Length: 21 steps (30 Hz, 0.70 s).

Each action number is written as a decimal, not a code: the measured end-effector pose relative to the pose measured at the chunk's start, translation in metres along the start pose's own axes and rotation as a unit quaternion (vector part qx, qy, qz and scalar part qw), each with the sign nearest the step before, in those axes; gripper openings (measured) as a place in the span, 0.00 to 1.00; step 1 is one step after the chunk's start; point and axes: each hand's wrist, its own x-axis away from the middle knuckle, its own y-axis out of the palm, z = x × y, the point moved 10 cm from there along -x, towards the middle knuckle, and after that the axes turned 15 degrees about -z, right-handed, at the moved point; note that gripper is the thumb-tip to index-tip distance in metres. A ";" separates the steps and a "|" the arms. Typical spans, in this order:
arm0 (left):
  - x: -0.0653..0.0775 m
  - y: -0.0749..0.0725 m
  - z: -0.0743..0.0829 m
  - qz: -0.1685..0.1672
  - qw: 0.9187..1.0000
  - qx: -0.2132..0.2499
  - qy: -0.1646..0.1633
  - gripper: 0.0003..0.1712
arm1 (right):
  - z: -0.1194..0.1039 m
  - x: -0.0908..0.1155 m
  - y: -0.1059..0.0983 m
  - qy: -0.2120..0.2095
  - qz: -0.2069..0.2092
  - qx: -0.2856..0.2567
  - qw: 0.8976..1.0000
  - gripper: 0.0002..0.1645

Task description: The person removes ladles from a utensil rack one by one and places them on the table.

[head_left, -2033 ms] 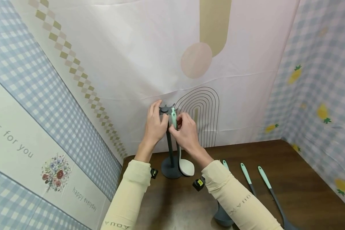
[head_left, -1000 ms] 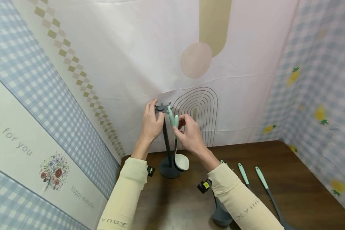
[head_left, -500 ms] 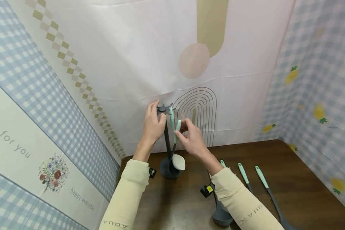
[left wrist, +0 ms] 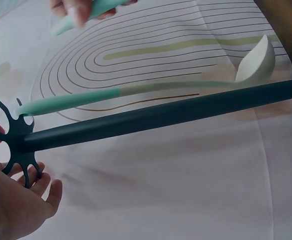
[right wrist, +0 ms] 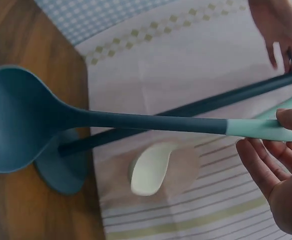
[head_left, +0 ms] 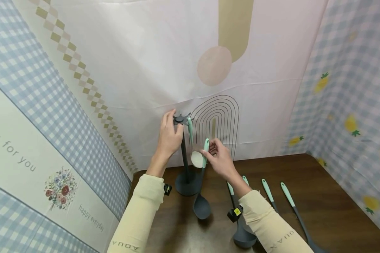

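My left hand (head_left: 170,137) grips the hooked top of a dark utensil stand (head_left: 184,154), thumb in front and fingers behind. In the left wrist view, its fingers curl about the hook arms (left wrist: 19,137). A cream ladle (left wrist: 258,62) with a mint handle hangs from one hook, beside the pole. To the right of the stand, my right hand (head_left: 221,156) pinches a dark serving spoon (head_left: 202,207) by its mint handle. The spoon hangs bowl down in front of the stand's base, apart from the hooks. In the right wrist view, its handle crosses in front of the pole.
On the brown table (head_left: 177,228) at right lie more mint-handled utensils: a dark ladle (head_left: 244,237), partly under the right forearm, and others with handles (head_left: 287,194) pointing back. A patterned cloth (head_left: 139,70) hangs close behind the stand.
The serving spoon has come away from the stand, moving right and toward me in my right hand. The cream ladle stays on its hook. My left hand keeps its place on the stand's top.
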 end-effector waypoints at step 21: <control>0.002 0.007 0.009 0.004 1.000 -0.005 0.015 0.36 | 0.119 0.034 0.011 0.091 0.008 0.057 0.994 0.16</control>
